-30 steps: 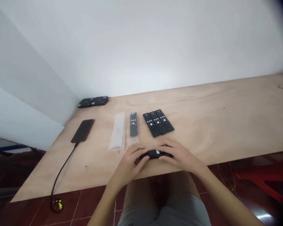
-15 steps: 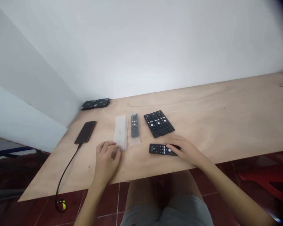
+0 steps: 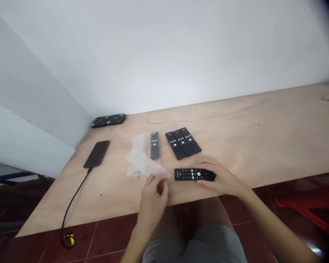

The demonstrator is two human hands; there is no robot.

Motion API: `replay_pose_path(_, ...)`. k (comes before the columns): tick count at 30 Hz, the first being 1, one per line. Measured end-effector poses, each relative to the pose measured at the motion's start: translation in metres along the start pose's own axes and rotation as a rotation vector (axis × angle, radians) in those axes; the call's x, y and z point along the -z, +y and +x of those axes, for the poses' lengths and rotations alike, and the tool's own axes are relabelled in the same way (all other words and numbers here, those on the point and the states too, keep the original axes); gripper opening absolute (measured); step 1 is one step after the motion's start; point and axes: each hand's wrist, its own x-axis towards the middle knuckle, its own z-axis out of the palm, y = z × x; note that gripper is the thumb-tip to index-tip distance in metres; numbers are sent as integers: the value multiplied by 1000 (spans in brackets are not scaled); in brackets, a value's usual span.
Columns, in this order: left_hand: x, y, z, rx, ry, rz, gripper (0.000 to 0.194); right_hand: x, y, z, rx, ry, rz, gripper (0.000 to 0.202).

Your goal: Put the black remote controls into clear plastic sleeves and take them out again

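Pinched in the fingers of my left hand [image 3: 154,193] is the end of a clear plastic sleeve [image 3: 149,165], which stretches up and left over other flat sleeves [image 3: 139,143]. My right hand [image 3: 218,177] grips the right end of a black remote control [image 3: 186,174] lying crosswise near the table's front edge. The remote's left end points at the pinched sleeve, a small gap away. Behind the sleeve lies a remote in a plastic sleeve [image 3: 154,145]. Three bare black remotes [image 3: 183,142] lie side by side beyond my right hand.
On the left of the wooden table [image 3: 249,138] lies a phone [image 3: 97,154] with a black cable [image 3: 71,199] hanging over the front edge. Two flat black boxes [image 3: 108,120] sit at the back left by the wall. A red stool [image 3: 304,206] stands below right.
My left hand has moved right, drawing one sleeve off the stack towards the remote. My right hand has shifted slightly right and now wraps the remote's end.
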Motion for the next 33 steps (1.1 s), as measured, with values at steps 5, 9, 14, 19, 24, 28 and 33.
replay_pose_path(5, -12, 5, 11, 62, -3, -51, 17, 3, -3, 1, 43, -55, 99, 42)
replay_pose_path(9, -19, 8, 8, 121, -7, -133, 18, 1, 1, 0, 52, -65, 55, 48)
replay_pose_path(14, -30, 17, 1, 180, 47, -172, 16, 0, 4, -1, 34, -51, 10, 46)
replay_pose_path(19, -19, 26, 2, 71, -97, -136, 17, 7, 7, -5, 26, -18, 5, 44)
replay_pose_path(24, 16, 12, 23, -243, -238, 72, 57, 8, 11, -7, 31, -26, 7, 49)
replay_pose_path(28, 23, -5, 41, -344, -345, 96, 73, 5, 14, -5, 34, -43, -5, 52)
replay_pose_path(33, 7, -5, 43, -390, -339, 50, 59, 0, 10, 2, 35, -61, 13, 50)
